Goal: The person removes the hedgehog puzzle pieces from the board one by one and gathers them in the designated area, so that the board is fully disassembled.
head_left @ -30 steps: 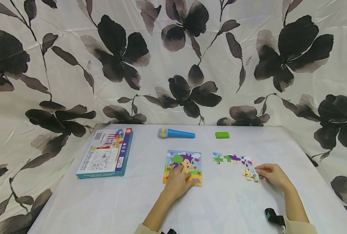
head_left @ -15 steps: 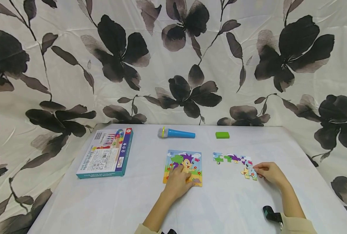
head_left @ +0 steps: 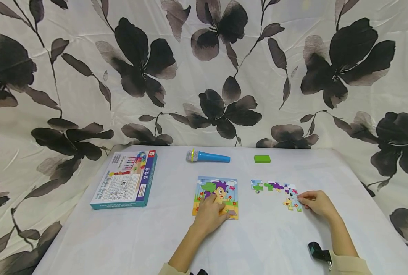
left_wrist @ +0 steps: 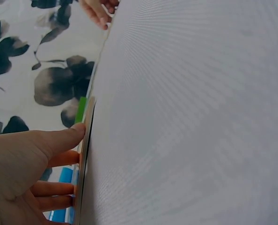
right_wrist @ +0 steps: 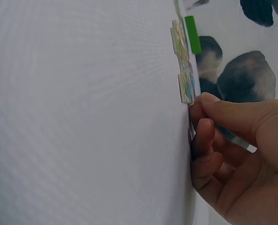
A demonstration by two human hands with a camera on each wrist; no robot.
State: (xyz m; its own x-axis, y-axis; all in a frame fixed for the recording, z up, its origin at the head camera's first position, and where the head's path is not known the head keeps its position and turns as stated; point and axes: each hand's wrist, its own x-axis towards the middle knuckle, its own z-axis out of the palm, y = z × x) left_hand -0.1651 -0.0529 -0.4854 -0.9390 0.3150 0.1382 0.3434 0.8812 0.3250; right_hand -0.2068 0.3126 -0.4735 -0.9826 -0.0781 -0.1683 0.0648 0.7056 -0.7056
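My left hand (head_left: 207,217) rests on a square picture board (head_left: 232,193) that shows a purple-haired cartoon hedgehog, and hides part of its lower left. In the left wrist view, the thumb and spread fingers (left_wrist: 59,140) lie along the board's edge. To the right, several jigsaw pieces (head_left: 276,186) form a top row that turns down at its right end. There my right hand (head_left: 318,204) pinches the right edge of a corner-side jigsaw piece (head_left: 297,205), thumb and forefinger together. The right wrist view shows the thumb (right_wrist: 211,98) right at that piece's end, other fingers curled.
A blue toy microphone (head_left: 212,157) and a green block (head_left: 262,159) lie toward the table's back edge. At left is a flat, printed box (head_left: 121,183). Black wrist gear (head_left: 318,252) sits by the right sleeve. A floral cloth (head_left: 224,76) hangs behind the white table (head_left: 155,236).
The right hand has shifted slightly left and up, and the lower jigsaw pieces have slid left with it, beneath the row's right end. The left hand has stayed on the board.
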